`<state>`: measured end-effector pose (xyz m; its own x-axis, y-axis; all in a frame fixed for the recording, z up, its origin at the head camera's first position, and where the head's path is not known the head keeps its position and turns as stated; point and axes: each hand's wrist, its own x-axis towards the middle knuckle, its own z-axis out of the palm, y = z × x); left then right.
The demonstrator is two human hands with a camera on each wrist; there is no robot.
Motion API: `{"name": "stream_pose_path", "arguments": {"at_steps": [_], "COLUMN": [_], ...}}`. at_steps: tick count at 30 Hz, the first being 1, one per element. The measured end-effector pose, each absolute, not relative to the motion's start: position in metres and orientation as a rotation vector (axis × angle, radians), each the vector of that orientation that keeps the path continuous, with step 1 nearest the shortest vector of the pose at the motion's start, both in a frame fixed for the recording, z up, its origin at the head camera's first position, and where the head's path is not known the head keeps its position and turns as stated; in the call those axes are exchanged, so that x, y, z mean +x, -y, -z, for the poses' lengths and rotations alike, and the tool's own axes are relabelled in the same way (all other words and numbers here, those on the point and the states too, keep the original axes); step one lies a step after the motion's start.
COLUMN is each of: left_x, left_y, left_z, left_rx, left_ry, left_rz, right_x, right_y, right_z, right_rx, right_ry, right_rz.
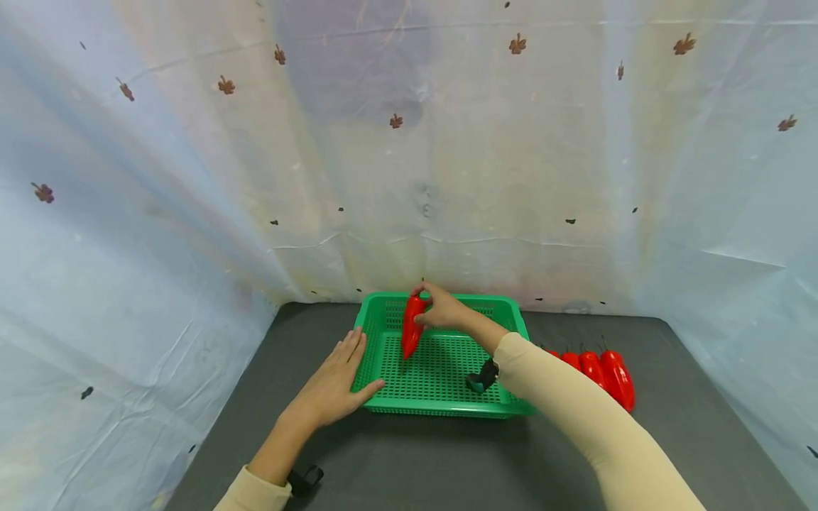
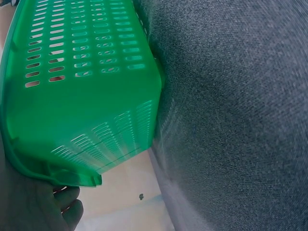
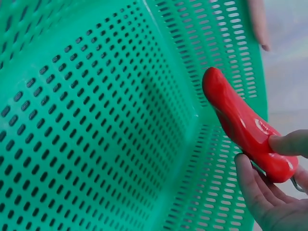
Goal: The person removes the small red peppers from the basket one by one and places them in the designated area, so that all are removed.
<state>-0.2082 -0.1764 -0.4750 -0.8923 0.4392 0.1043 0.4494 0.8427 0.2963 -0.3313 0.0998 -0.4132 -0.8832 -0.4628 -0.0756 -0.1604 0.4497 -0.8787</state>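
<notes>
A glossy red chili pepper (image 1: 412, 326) hangs tip-down over the far left part of a green plastic basket (image 1: 441, 408). My right hand (image 1: 442, 309) pinches it near its stem end; in the right wrist view thumb and fingers lie on either side of the pepper (image 3: 245, 125). The basket floor (image 3: 96, 125) below it is bare mesh. My left hand (image 1: 332, 383) rests along the basket's left rim with straight fingers and the thumb out over the near left corner. In the left wrist view its fingers (image 2: 67, 199) show beneath the rim, beside the slotted outer wall (image 2: 86, 106).
Several more red peppers (image 1: 616, 380) lie side by side on the dark grey table (image 1: 434, 465), right of the basket and partly behind my right sleeve. A pale plastic sheet (image 1: 460, 177) with brown leaf shapes hangs behind the table and along its sides.
</notes>
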Motion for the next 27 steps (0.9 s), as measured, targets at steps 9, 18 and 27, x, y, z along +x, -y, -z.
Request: {"name": "stream_pose_path", "arguments": {"at_steps": [9, 18, 27], "left_x": [-0.209, -0.208, -0.207], "left_y": [0.176, 0.176, 0.176], "left_z": [0.477, 0.477, 0.475], "left_rx": [-0.724, -0.720, -0.724], "left_ry": [2.982, 2.971, 2.959], "left_rz": [0.489, 0.508, 0.524], "right_x": [-0.322, -0.312, -0.300], "right_y": [-0.128, -0.163, -0.204], "right_z": [0.393, 0.382, 0.380], "right_rx": [-0.564, -0.574, -0.576], "right_ry": [-2.414, -2.486, -2.437], "right_rz": [1.469, 1.496, 1.659]}}
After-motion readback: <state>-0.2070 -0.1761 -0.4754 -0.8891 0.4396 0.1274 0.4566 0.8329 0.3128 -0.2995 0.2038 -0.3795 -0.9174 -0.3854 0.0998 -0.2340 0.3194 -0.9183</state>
